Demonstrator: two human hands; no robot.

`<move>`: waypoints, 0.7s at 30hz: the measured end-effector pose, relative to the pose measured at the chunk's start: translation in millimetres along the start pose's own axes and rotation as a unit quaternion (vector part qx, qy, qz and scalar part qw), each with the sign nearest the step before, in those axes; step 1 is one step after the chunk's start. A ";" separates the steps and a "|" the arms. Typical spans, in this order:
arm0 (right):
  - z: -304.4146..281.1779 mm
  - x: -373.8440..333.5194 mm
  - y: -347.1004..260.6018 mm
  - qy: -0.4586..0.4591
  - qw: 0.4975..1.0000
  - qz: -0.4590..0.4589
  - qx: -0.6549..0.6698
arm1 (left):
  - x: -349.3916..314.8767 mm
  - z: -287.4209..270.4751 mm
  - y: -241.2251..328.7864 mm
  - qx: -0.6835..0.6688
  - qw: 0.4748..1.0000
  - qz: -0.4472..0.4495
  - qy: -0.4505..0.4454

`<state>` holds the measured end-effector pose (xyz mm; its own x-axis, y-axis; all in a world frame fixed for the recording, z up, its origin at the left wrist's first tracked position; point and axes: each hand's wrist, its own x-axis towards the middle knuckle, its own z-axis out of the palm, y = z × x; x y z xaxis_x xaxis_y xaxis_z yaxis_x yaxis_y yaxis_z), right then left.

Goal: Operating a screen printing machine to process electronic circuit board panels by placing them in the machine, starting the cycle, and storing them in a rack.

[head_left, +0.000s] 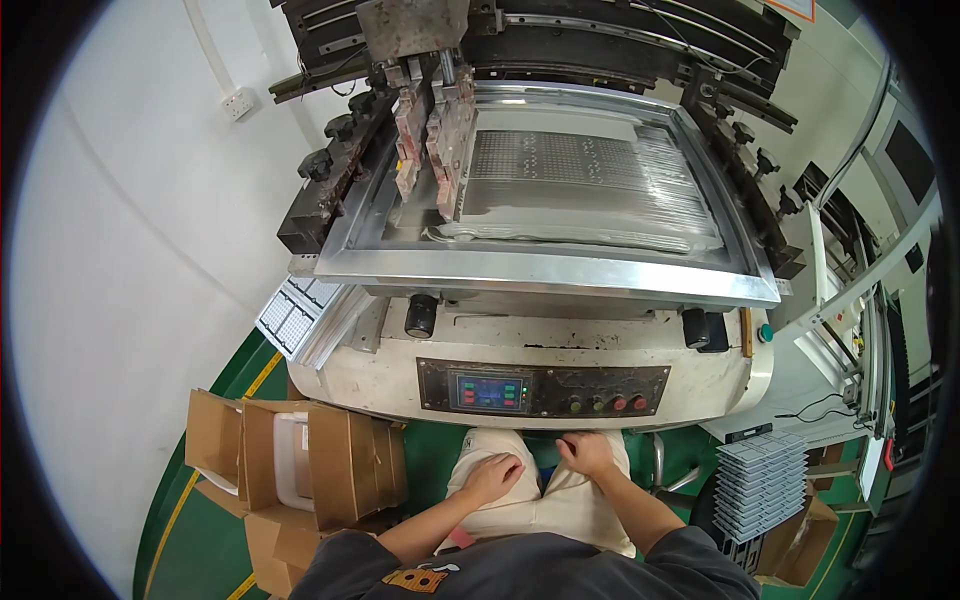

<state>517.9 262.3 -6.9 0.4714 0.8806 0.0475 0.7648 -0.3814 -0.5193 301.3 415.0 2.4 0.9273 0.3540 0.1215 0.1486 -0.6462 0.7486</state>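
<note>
My left hand rests on my left thigh, its fingers loosely curled in and nothing seen in them. Closer to the knee of the other leg lies my right hand, closed, with nothing visible in its grip. Both hands are below the control panel of a screen-printing machine and touch none of it. On the machine, a metal-framed screen carries grey paste along its near side and streaks on the right. Two stained squeegee blades hang over the screen's left part.
Stacked white grid-patterned panels lean at the machine's left. Open cardboard boxes stand on the green floor at my left. To my right is a tall stack of grey panels, with another box behind it. Black clamp knobs line the frame's sides.
</note>
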 end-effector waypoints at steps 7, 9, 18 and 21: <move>0.4 -0.2 0.9 -0.013 1.000 0.008 -0.011 | 2.0 -0.2 1.5 -0.003 1.000 -0.005 -0.003; 1.2 -2.8 0.2 -0.011 1.000 0.007 -0.009 | 0.3 0.8 0.9 -0.004 1.000 -0.004 0.002; -2.7 -14.7 -8.5 -0.040 0.997 -0.002 0.069 | -8.3 4.8 1.3 0.005 0.999 -0.030 -0.023; -22.4 -11.9 -50.1 -0.045 0.984 -0.015 0.170 | -3.7 5.4 -5.1 0.019 1.000 -0.022 -0.011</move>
<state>483.8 264.6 37.6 0.3986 0.9171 -0.0018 0.5788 -0.2531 -0.7752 298.9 413.3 -5.4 0.9267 0.3680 0.0755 0.2012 -0.6559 0.7276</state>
